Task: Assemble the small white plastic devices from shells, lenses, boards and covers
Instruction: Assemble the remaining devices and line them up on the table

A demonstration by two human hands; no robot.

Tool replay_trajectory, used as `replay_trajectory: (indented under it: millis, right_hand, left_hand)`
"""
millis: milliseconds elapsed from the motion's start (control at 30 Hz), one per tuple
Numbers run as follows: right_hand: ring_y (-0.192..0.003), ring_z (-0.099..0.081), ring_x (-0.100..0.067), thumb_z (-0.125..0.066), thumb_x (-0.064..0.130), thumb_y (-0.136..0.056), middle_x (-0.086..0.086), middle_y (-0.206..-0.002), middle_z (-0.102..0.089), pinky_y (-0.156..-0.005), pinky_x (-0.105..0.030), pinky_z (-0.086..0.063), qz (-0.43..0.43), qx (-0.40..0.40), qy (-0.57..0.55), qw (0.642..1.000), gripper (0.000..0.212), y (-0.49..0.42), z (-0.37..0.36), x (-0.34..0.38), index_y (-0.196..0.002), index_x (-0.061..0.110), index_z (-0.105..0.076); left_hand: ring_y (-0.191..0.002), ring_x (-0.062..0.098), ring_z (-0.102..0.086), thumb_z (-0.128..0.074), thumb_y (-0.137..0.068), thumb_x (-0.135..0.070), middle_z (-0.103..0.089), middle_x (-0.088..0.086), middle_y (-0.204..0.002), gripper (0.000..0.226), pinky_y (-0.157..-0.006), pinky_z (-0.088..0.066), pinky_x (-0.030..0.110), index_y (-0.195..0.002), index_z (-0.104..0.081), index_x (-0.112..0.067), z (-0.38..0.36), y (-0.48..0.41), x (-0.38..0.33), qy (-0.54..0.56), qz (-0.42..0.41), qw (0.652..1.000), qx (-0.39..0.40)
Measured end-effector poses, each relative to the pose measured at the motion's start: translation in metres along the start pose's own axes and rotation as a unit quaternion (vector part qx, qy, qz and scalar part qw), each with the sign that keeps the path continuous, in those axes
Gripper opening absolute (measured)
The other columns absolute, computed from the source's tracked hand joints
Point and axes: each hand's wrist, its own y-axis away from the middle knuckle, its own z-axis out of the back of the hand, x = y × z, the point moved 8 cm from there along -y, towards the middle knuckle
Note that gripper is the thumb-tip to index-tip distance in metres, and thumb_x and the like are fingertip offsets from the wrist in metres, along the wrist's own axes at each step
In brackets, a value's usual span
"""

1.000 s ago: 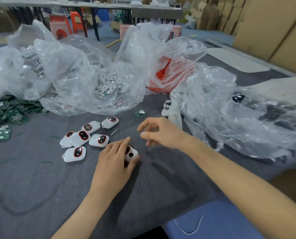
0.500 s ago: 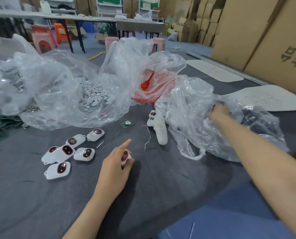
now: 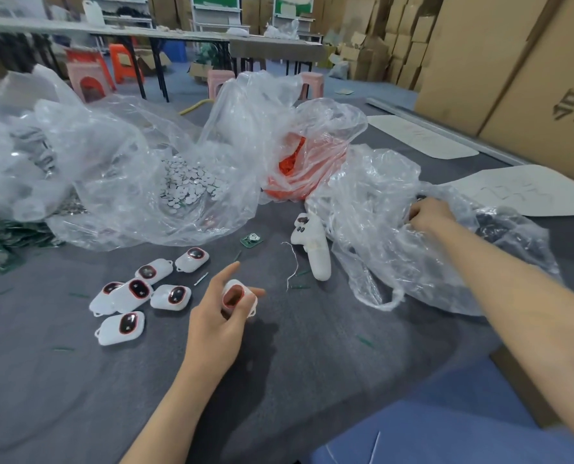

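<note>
Pinching a small white shell (image 3: pixel 237 296) with a red-ringed dark lens in the left hand (image 3: pixel 215 326), thumb and fingers curled round it, first finger sticking out straight. Reaching the right hand (image 3: pixel 427 214) far off to the side, into a clear plastic bag (image 3: pixel 379 229). Bending those fingers into the crinkly plastic, and not showing if gripping anything. Leaving six done devices (image 3: pixel 136 291) close by on the other side. Maybe dropping the shell while looking away at the bag. Maybe dragging the bag and bumping the little green board (image 3: pixel 251 240).
</note>
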Motion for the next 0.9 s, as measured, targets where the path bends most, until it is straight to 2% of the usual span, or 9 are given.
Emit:
replay_trajectory:
  millis: [67, 133, 233, 367, 467, 567, 667, 800, 900]
  right_hand:
    - [-0.096, -0.061, -0.028, -0.063, 0.002, -0.083, -0.012, -0.101, -0.068, -0.081, -0.033, -0.049, 0.015, -0.03, -0.039, 0.999, 0.011, 0.0, 0.003, 0.0, -0.083, 0.011, -0.067]
    - [-0.08, -0.06, -0.024, -0.063, 0.007, -0.081, -0.01, -0.081, -0.066, -0.068, -0.028, -0.043, 0.002, -0.115, -0.122, 0.986, 0.007, 0.005, 0.016, -0.004, -0.075, 0.011, -0.063]
    - [-0.063, -0.047, -0.009, -0.062, 0.014, -0.078, 0.007, -0.067, -0.05, -0.066, -0.027, -0.037, -0.022, -0.263, -0.272, 0.925, 0.009, 0.031, 0.047, -0.01, -0.074, 0.017, -0.054]
    - [-0.066, -0.049, -0.013, -0.058, 0.017, -0.072, 0.009, -0.066, -0.05, -0.06, -0.027, -0.044, 0.055, -0.325, -0.44, 0.835, 0.019, 0.098, 0.074, 0.019, -0.069, 0.03, -0.044]
    - [-0.057, -0.055, -0.018, -0.059, 0.014, -0.073, -0.002, -0.069, -0.06, -0.049, -0.021, -0.046, 0.174, -0.223, -0.573, 0.769, 0.019, 0.159, 0.055, 0.069, -0.078, 0.032, -0.056]
    - [-0.054, -0.058, -0.018, -0.058, 0.001, -0.081, -0.006, -0.068, -0.064, -0.051, -0.026, -0.05, 0.244, -0.024, -0.611, 0.753, 0.029, 0.211, -0.008, 0.131, -0.093, 0.026, -0.066]
    - [-0.058, -0.061, -0.013, -0.06, -0.004, -0.086, -0.007, -0.075, -0.071, -0.051, -0.025, -0.051, 0.19, 0.109, -0.618, 0.755, 0.024, 0.231, -0.072, 0.165, -0.09, 0.017, -0.071]
    - [-0.068, -0.066, -0.017, -0.064, -0.001, -0.085, -0.004, -0.08, -0.073, -0.054, -0.027, -0.051, 0.104, 0.165, -0.672, 0.715, 0.025, 0.231, -0.109, 0.17, -0.081, 0.021, -0.072]
    - [-0.066, -0.066, -0.015, -0.062, 0.0, -0.086, -0.011, -0.085, -0.074, -0.053, -0.022, -0.05, 0.073, 0.2, -0.703, 0.678, 0.022, 0.231, -0.118, 0.165, -0.081, 0.019, -0.072]
  left_hand:
    - [-0.077, 0.01, -0.068, -0.056, -0.094, -0.005, -0.075, -0.007, -0.09, 0.032, -0.075, -0.052, 0.018, -0.114, -0.046, -0.028, 0.001, -0.001, 0.004, 0.094, 0.024, 0.995, 0.0]
    - [-0.071, 0.024, -0.072, -0.054, -0.094, -0.002, -0.075, 0.003, -0.093, 0.027, -0.061, -0.056, 0.028, -0.102, -0.04, -0.023, 0.001, -0.001, 0.006, 0.17, 0.047, 0.984, -0.002]
    - [-0.055, 0.02, -0.064, -0.054, -0.096, -0.007, -0.075, 0.002, -0.091, 0.019, -0.044, -0.046, 0.023, -0.094, -0.04, -0.02, 0.003, -0.002, 0.005, 0.152, 0.032, 0.988, -0.005]
    - [-0.05, 0.011, -0.044, -0.046, -0.1, -0.011, -0.075, 0.003, -0.088, 0.009, -0.049, -0.039, 0.017, -0.094, -0.046, -0.018, 0.001, 0.0, 0.003, 0.143, 0.02, 0.989, 0.011]
    - [-0.051, 0.011, -0.042, -0.042, -0.102, -0.017, -0.075, 0.001, -0.093, 0.014, -0.05, -0.039, 0.017, -0.09, -0.049, -0.015, -0.002, 0.001, 0.003, 0.14, 0.038, 0.989, 0.031]
    - [-0.049, 0.012, -0.042, -0.043, -0.102, -0.02, -0.075, -0.004, -0.091, 0.016, -0.048, -0.038, 0.019, -0.088, -0.048, -0.014, -0.001, 0.002, 0.002, 0.11, 0.043, 0.992, 0.033]
    - [-0.048, 0.011, -0.046, -0.049, -0.1, -0.023, -0.068, -0.009, -0.073, 0.011, -0.046, -0.038, 0.019, -0.093, -0.057, -0.019, 0.005, 0.001, 0.0, 0.105, 0.04, 0.994, 0.01]
    - [-0.046, 0.009, -0.046, -0.05, -0.093, -0.04, -0.061, -0.009, -0.067, 0.03, -0.043, -0.039, 0.018, -0.121, -0.06, -0.036, 0.01, 0.002, -0.001, 0.126, 0.049, 0.991, -0.008]
    - [-0.048, 0.011, -0.05, -0.042, -0.093, -0.048, -0.058, -0.013, -0.072, 0.037, -0.042, -0.041, 0.02, -0.127, -0.055, -0.042, 0.01, 0.002, -0.004, 0.15, 0.046, 0.987, -0.012]
